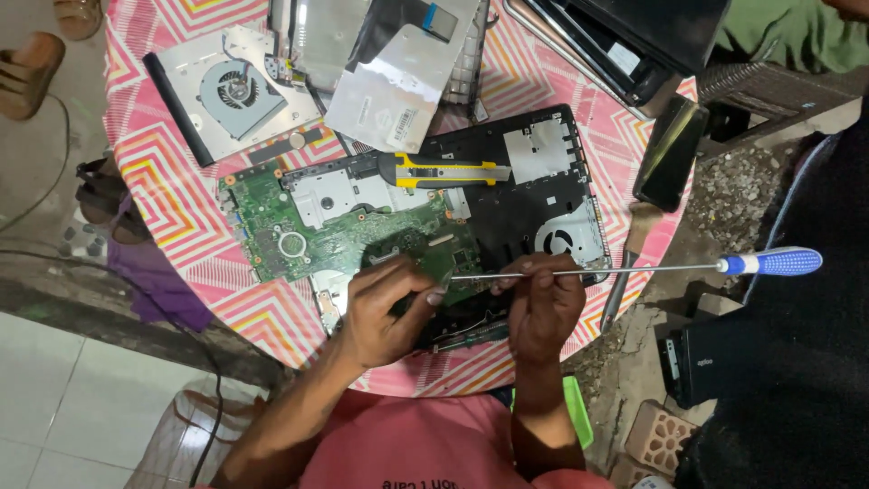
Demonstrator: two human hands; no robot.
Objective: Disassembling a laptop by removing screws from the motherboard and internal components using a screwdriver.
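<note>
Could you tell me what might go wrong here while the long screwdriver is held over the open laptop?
The right hand grips the long screwdriver by its bare shaft, far from the blue handle, so the tip could slip and scratch the green circuit board beside the left hand. The yellow utility knife lies loose on the laptop base and might slide or be knocked.

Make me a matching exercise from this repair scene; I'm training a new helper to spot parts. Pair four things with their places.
Things:
1. utility knife
2. screwdriver
3. phone
4. loose fan

Places:
A. on a grey plate at the table's top left
B. shaft held in the right hand
C. dark, at the table's right edge
D. lying across the laptop base above the green board

Pairs: 1-D, 2-B, 3-C, 4-A
</note>
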